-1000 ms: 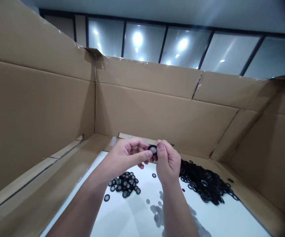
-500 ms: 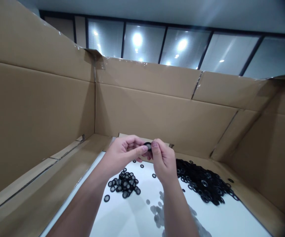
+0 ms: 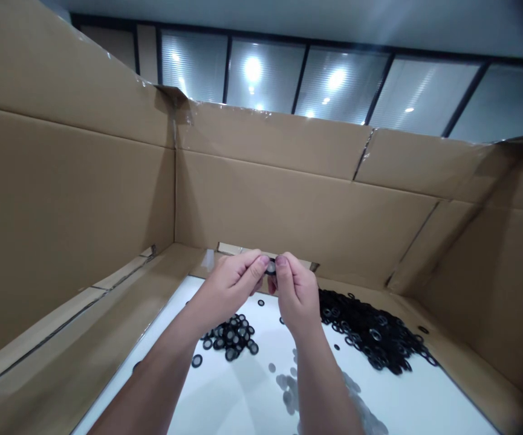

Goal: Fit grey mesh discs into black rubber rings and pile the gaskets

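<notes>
Between my two hands is a black rubber ring with a grey disc in it, held above the white board. My left hand pinches its left edge between thumb and fingers. On the opposite edge my right hand is closed in the same way, thumb on top. The fingertips underneath are mostly hidden. Below my left hand lies a pile of black rings with grey centres. To the right of my right hand spreads a big heap of open black rings. Loose grey discs lie partly behind my right forearm.
Tall cardboard walls enclose the white board at the left, back and right. A cardboard strip sits at the back wall behind my hands. A few single rings are scattered on the board. Windows show beyond the box.
My left fingers have closed in, and the left thumb has shifted from across the disc to the ring's left edge. My right hand keeps its pinch, slightly further left.
</notes>
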A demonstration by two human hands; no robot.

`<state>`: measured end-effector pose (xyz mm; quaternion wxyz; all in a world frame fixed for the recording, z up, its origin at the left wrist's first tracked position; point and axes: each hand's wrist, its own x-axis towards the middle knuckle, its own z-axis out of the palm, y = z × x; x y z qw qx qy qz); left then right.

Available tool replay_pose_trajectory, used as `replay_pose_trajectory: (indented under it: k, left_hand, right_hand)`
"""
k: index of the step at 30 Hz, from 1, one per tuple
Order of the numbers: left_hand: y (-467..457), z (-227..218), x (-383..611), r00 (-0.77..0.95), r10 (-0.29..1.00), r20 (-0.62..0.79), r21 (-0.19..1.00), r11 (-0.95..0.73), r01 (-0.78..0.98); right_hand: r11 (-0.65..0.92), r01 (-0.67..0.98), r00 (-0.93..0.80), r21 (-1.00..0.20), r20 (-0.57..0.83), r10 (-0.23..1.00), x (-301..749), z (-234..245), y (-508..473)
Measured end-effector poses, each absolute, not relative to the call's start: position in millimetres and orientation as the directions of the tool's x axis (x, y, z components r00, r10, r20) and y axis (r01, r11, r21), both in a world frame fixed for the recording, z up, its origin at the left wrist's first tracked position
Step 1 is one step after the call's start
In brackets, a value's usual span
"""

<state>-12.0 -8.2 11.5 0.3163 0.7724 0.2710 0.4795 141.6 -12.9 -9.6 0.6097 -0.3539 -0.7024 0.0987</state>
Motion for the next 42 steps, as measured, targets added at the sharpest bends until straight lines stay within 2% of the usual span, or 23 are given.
replay_pose_trajectory:
  k: [6, 11, 20, 23, 28, 30, 34, 39, 42]
  left_hand:
    - [-7, 8, -4, 0.426, 0.704, 0.569, 0.795, -0.604, -0.063]
    - [-5, 7, -2, 0.397, 0.716, 0.574, 0.791, -0.61, -0.042]
    - [-3, 8, -2, 0.403, 0.687, 0.605, 0.738, -0.674, 0.04]
    - [-2, 8, -4, 0.413, 0.662, 0.625, 0.706, -0.706, 0.063]
    - [3, 1, 0, 0.259, 0.721, 0.643, 0.741, -0.671, 0.031]
    - [5, -2, 2, 0.198, 0.728, 0.657, 0.744, -0.669, -0.008]
    - [6, -2, -4, 0.287, 0.643, 0.71, 0.674, -0.738, -0.014]
    - [8, 7, -24, 0.414, 0.534, 0.737, 0.579, -0.815, 0.021]
    - [5, 8, -23, 0.434, 0.502, 0.748, 0.533, -0.844, 0.059]
  right_hand:
    - [0.737, 0.355, 0.144, -0.575, 0.812, 0.565, 128, -19, -8]
    - [0.738, 0.29, 0.217, -0.609, 0.793, 0.569, 123, -28, -2]
    - [0.724, 0.286, 0.271, -0.628, 0.778, 0.567, 122, -26, -2]
    - [0.721, 0.291, 0.224, -0.629, 0.778, 0.587, 124, -26, -1]
    - [0.748, 0.062, 0.211, -0.661, 0.741, 0.637, 117, -27, -1]
    - [0.746, 0.02, 0.179, -0.666, 0.737, 0.652, 113, -28, -2]
    - [0.739, 0.099, 0.128, -0.666, 0.745, 0.655, 122, -25, -4]
    - [0.767, 0.229, -0.248, -0.599, 0.726, 0.641, 149, -10, -13]
    - [0.767, 0.258, -0.228, -0.587, 0.734, 0.639, 148, -7, -19]
